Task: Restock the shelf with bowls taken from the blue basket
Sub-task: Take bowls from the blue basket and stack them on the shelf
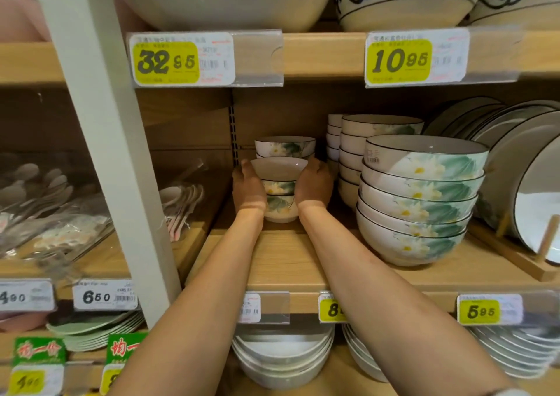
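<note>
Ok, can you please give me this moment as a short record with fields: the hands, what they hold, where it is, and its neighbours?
left hand: cups the left side of the stack of small bowls
right hand: cups its right side
stack: three lotus-pattern bowls, deep on the middle shelf, left part
touching shelf: cannot tell
behind it: more small bowls
to its right: stack of large bowls, then plates on a rack

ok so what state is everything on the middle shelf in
small bowl stack, nested upright, top bowl tilted, held from both sides
left grip, curled on stack's left side
right grip, curled on its right side
large bowl stack, nested upright, untouched
plates, standing on edge in rack
</note>
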A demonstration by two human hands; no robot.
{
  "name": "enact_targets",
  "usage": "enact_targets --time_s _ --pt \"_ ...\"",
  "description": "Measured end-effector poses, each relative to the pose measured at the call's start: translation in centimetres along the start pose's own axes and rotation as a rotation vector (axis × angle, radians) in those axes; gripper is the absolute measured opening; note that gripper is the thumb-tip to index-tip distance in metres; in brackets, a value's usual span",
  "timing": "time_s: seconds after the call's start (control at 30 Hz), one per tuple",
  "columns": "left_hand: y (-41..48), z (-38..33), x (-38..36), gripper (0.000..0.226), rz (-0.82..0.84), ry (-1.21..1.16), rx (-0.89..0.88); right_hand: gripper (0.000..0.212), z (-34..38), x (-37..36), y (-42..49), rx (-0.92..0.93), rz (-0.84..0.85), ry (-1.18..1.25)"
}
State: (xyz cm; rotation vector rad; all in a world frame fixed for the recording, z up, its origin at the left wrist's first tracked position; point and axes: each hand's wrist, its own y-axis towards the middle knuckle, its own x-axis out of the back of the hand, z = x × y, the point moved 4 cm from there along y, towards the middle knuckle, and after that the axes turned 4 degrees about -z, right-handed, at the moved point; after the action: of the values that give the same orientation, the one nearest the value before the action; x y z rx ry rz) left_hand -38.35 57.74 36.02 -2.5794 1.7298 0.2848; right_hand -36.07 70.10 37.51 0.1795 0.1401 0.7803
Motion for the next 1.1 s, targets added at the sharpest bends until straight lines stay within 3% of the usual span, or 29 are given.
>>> enact_targets --time_s 0.4,0.63,0.73,0.83,0.97,1.1 --pt "-2.8 -2.7 1.5 0.047 -0.073 -0.021 0.016 0.054 2.2 3.0 -2.3 -0.062 0.112 -0.085" --pt "-9.8 -4.8 5.2 0.050 0.072 0.040 -0.084 0.047 3.2 8.0 -7.3 0.025 0.130 -0.083" --pt "-13.7 -6.0 7.6 0.038 0.127 0.051 -0.166 0.051 3.6 10.5 -9.8 0.053 0.203 -0.025" --pt "-17.9 -6.5 10.1 0.042 0.141 0.021 -0.179 0.048 3.5 13.2 -12.6 0.030 0.273 0.077" --pt "-23.3 -6.8 14.1 0.043 0.112 -0.013 -0.148 0.022 3.1 16.9 -16.6 -0.033 0.358 0.157" --pt "-27.9 -5.6 18.5 0.043 0.058 -0.033 -0.111 0.024 2.6 19.8 -20.3 -0.164 0.443 0.268"
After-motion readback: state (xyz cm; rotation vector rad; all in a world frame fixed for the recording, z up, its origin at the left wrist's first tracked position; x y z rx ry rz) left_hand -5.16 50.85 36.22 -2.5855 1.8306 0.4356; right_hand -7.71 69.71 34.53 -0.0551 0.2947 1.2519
